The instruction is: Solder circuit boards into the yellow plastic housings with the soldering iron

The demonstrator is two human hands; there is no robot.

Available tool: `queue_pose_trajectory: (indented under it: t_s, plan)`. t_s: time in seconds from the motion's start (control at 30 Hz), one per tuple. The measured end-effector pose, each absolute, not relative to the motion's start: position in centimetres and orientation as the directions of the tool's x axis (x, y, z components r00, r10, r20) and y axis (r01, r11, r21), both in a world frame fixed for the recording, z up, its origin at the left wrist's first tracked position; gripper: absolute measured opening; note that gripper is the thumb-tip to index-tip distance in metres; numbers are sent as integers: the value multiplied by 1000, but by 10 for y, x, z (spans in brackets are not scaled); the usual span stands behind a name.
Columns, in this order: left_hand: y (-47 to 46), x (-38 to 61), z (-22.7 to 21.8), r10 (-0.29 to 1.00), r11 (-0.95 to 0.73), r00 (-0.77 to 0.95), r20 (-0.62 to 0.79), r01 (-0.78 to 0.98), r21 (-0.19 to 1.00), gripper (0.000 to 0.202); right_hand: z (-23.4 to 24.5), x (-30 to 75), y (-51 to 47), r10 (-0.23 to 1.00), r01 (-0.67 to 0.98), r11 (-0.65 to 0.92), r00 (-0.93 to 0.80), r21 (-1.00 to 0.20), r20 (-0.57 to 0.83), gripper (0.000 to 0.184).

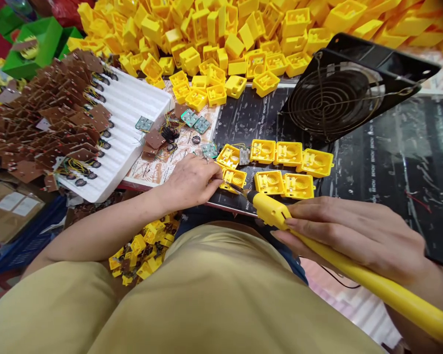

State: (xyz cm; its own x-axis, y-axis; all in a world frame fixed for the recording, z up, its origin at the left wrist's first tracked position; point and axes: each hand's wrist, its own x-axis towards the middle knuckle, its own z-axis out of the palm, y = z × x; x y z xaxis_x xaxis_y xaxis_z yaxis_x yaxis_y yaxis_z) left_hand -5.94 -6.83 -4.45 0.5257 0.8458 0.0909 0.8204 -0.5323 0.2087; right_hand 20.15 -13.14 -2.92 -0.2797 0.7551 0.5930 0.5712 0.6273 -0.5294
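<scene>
My right hand is wrapped round the yellow handle of a soldering iron. Its tip reaches into the near edge of a small yellow plastic case lying open side up. At that case's left edge, my left hand has its thumb and fingers pinched together; any fine part between the fingertips is hidden. Just behind is another open yellow case, with a small grey part beside it. More open cases stand in two short rows to the right.
A black fan with a wire guard stands at the back right. Yellow cases are heaped along the back. On the left, a white foam sheet carries piled brown circuit boards. Small green boards lie near my left hand.
</scene>
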Motion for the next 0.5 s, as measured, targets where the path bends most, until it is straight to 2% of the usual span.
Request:
queue_pose_trajectory:
  t_s: [0.1,0.17,0.3,0.4,0.5]
  plan:
    - [-67,-59,-42,836,-546,544,67,816,191,19,-24,202,-127,749,575,633,-284,-518,599,24]
    - [-66,-59,-42,830,-556,555,62,810,187,18,-18,201,-118,703,547,690,-349,-475,619,20]
    - [-65,-60,-42,816,-576,574,72,797,182,17,-5,204,-99,416,337,908,-676,-247,608,13]
    - [-65,-60,-41,807,-589,588,60,791,165,17,-1,219,-97,404,336,914,-713,-227,573,14]
    - [-64,-59,-38,801,-597,598,36,792,128,18,-6,235,-102,483,394,874,-644,-284,594,22]
